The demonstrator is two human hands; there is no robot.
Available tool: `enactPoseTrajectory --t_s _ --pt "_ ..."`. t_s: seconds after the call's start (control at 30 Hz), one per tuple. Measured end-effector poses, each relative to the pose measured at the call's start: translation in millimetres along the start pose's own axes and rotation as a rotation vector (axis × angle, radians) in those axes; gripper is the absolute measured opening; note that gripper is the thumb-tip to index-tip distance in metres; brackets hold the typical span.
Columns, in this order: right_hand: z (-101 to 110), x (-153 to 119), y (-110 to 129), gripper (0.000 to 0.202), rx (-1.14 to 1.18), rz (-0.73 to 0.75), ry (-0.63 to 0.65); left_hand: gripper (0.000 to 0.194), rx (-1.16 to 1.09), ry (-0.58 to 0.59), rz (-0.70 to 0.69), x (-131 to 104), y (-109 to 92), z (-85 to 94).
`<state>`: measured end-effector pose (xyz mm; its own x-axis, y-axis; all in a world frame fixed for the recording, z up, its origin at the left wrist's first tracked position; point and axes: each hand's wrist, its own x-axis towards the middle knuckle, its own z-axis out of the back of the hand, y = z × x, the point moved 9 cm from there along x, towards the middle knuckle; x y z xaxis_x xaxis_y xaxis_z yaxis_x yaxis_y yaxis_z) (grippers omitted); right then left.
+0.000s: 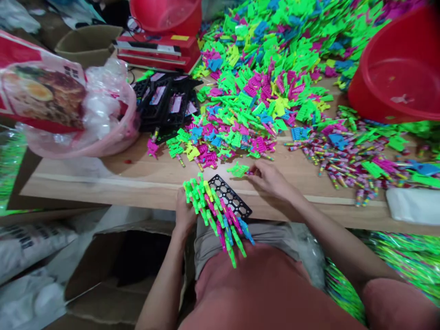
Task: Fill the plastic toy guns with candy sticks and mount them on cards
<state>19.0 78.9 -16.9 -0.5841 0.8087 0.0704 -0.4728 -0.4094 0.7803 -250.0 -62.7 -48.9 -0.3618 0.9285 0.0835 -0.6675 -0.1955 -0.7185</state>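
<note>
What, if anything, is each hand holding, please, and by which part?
The right hand pinches a green piece by the end nearest that hand. The left hand seems to hold the black holed tray, but the clustered pieces hide where.

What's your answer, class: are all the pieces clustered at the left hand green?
No, pink pieces and blue pieces show among the green pieces at the left hand.

My feed shows me a black hole-patterned tray [231, 195], green, magenta, yellow and blue pieces [213, 206], a red tub [360, 89] and a salmon shirt [268, 288].
</note>
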Motion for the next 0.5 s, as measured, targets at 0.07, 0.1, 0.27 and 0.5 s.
enactPoseTrajectory --t_s 0.07,0.1,0.27,0.5 --pt "-14.6 5.8 16.6 0.011 0.146 0.005 0.025 0.022 0.010 -0.009 0.014 -0.4 0.9 0.3" --pt "-23.3 10.3 24.4 0.011 0.198 0.013 0.037 0.022 0.017 -0.013 0.018 -0.6 1.2 0.3" --pt "-75.8 36.4 38.0 0.013 0.417 -0.044 0.121 0.019 0.028 -0.007 -0.003 -1.2 -0.5 -0.6" --pt "-104.4 50.5 45.0 0.010 0.293 0.044 0.118 0.021 0.033 -0.006 -0.022 -2.5 -1.3 -0.4"
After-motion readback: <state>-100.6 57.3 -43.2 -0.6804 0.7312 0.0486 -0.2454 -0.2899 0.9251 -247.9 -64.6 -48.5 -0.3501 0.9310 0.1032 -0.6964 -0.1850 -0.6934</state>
